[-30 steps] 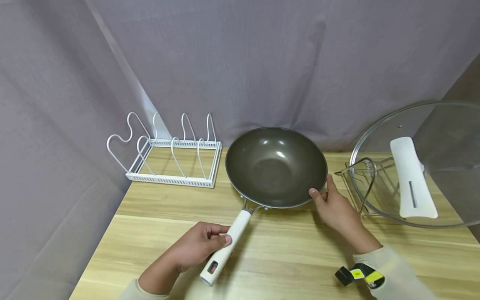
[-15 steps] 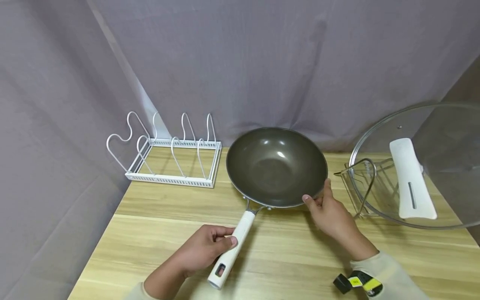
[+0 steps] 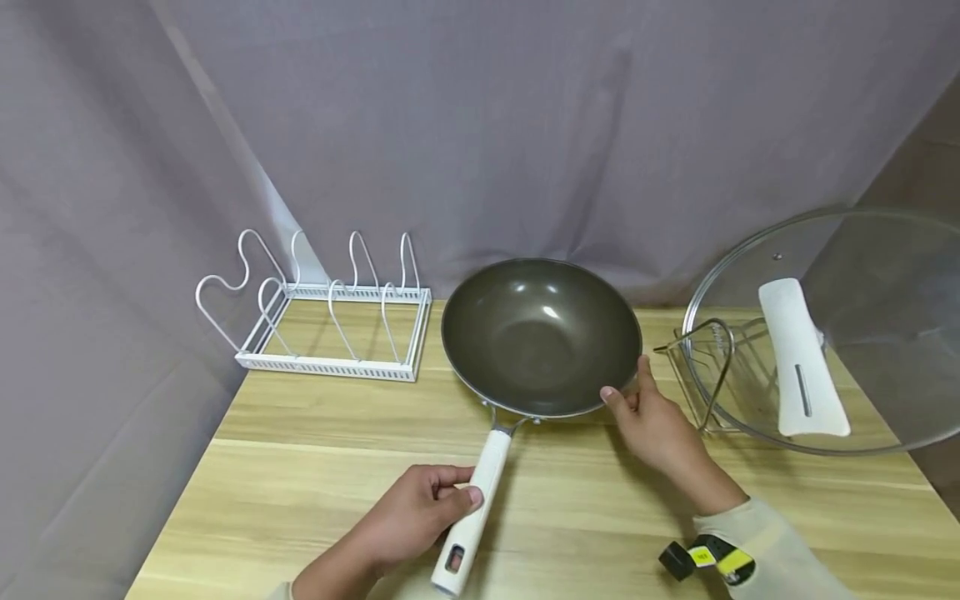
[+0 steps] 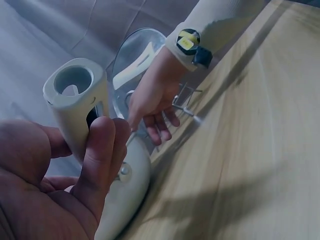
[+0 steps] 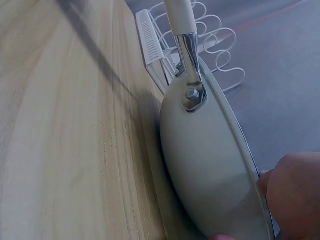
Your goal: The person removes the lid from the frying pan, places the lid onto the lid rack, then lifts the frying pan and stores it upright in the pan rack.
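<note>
A wok with a dark inside, a pale outside and a cream handle is at the middle of the wooden table, handle pointing to the near side. My left hand grips that handle, thumb on top; the handle's hollow end faces the left wrist camera. At the wok's right side my right hand pinches the rim, thumb above and fingers partly hidden beneath. In the right wrist view, the wok's pale underside lies close to the tabletop; I cannot tell whether it touches.
To the left stands a white wire rack with upright loops. On the right, a large glass lid with a white grip leans in a metal wire stand. A grey curtain hangs behind the table.
The wok's handle has swung to the right, my left hand going with it. My right hand has shifted slightly left along the rim. The view has turned a little rightward.
</note>
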Available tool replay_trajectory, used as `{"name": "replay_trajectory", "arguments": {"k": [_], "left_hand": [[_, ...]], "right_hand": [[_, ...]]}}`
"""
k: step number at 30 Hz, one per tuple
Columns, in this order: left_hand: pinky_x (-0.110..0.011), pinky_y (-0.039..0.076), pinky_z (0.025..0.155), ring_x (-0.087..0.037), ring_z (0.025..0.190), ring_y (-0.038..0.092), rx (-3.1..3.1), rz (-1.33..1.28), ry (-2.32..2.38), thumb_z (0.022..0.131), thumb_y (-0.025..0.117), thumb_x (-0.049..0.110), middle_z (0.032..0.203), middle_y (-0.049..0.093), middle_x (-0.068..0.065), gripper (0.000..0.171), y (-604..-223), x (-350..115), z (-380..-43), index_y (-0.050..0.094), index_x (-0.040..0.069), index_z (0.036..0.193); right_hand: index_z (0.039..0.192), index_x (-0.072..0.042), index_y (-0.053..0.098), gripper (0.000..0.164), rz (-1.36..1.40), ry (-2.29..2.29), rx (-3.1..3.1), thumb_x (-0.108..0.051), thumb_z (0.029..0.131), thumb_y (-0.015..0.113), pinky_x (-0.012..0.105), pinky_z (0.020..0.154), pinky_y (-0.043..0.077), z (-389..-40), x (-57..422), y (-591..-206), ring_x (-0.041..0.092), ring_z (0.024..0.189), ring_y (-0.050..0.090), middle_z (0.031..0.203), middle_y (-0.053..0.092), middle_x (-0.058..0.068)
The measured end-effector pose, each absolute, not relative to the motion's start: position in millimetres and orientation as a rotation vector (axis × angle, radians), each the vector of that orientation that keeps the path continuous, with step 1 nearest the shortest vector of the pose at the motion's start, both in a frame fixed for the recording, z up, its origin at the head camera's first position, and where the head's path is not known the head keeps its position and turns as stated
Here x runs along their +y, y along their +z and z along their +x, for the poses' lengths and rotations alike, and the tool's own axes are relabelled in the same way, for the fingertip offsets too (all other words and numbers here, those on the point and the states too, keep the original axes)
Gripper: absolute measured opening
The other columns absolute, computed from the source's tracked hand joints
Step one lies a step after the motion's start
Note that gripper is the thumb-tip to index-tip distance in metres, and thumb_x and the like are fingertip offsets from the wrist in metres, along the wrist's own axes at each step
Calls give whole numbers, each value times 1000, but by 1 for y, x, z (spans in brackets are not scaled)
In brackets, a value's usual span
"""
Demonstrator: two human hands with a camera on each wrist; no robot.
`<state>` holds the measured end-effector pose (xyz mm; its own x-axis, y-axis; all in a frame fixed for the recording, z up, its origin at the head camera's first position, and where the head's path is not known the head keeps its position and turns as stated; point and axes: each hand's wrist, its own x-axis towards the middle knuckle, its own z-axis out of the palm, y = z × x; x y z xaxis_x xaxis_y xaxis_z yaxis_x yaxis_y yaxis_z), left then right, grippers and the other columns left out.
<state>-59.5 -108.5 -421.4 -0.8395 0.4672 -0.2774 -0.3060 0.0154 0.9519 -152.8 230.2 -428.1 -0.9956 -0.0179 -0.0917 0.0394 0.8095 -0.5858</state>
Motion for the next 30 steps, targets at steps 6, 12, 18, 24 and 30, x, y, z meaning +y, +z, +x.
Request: {"name": "replay_trajectory", "arguments": {"k": [6, 12, 18, 24, 30], "left_hand": [[-30, 58, 57, -20, 61, 69, 1720, 152, 1899, 102, 65, 18, 86, 72, -15, 51, -424, -100, -53, 52, -12, 140], [-29, 58, 55, -20, 54, 68, 1668, 175, 1927, 102, 64, 20, 83, 72, -18, 53, -426, -89, -49, 49, -11, 143], [-27, 57, 55, -20, 57, 70, 1625, 222, 1959, 103, 63, 19, 85, 73, -20, 46, -428, -79, -48, 54, -6, 141], [-26, 57, 54, -20, 65, 71, 1666, 252, 1962, 103, 63, 17, 86, 74, -17, 43, -429, -69, -48, 56, -7, 139], [-23, 55, 52, -15, 63, 69, 1686, 239, 1973, 102, 63, 14, 82, 74, -15, 41, -430, -60, -47, 57, -7, 137]], "right_hand": [[161, -2, -9, 95, 20, -963, 2888, -61, 105, 39, 35, 51, 38, -152, 233, -430, 21, 58, 44, 80, 53, 5], [162, -3, -5, 91, 2, -982, 2898, -59, 106, 38, 36, 50, 38, -156, 236, -430, 20, 56, 42, 74, 49, 4], [163, -3, -1, 88, -1, -935, 2925, -60, 106, 36, 38, 54, 41, -162, 238, -426, 22, 60, 48, 78, 53, 5], [163, -5, 2, 86, -2, -895, 2936, -60, 106, 34, 47, 66, 48, -166, 241, -426, 29, 74, 59, 95, 66, 14], [163, -6, 3, 83, -11, -904, 2930, -59, 107, 31, 67, 85, 46, -170, 242, -427, 50, 109, 62, 125, 64, 30]]}}
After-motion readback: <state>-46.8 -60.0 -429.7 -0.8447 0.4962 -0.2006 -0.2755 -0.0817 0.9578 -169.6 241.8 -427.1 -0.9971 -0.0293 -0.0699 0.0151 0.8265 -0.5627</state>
